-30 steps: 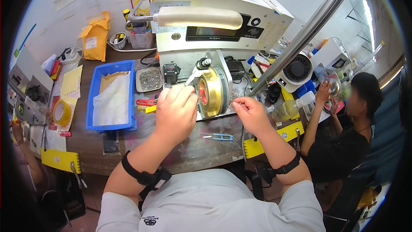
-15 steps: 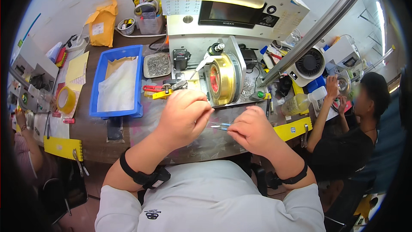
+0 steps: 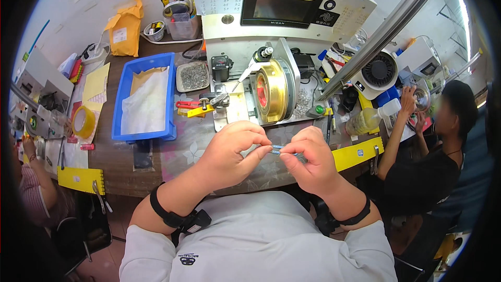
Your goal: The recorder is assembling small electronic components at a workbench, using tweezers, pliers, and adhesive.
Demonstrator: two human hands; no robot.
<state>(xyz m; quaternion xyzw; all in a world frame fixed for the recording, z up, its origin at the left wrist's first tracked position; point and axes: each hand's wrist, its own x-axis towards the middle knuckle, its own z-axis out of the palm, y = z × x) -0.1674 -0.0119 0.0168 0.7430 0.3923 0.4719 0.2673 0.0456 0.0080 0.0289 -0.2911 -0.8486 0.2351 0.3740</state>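
Note:
My right hand (image 3: 310, 159) is closed around slim blue tweezers (image 3: 276, 148), whose tips point left toward my left hand. My left hand (image 3: 234, 151) is in a pinch, thumb and forefinger meeting at the tweezer tips; anything between them is too small to make out. Both hands are above the front of the table, just short of a bench machine with a brass-coloured wheel (image 3: 269, 94). A white pointed arm (image 3: 248, 71) reaches down beside the wheel. Left of it are a red-handled tool (image 3: 189, 104) and a yellow piece (image 3: 200, 110).
A blue tray (image 3: 119, 109) with white sheeting lies left, beside a dish of small metal parts (image 3: 192, 76). A slanted metal post (image 3: 386, 34) rises at right, near a clear bottle (image 3: 365, 121). A co-worker (image 3: 425, 162) sits at right; another person's arm (image 3: 39, 177) shows at left.
My left hand has moved right and slightly down, its fingertips now meeting the tweezer tips. My right hand keeps its hold on the tweezers. The whole view has shifted slightly.

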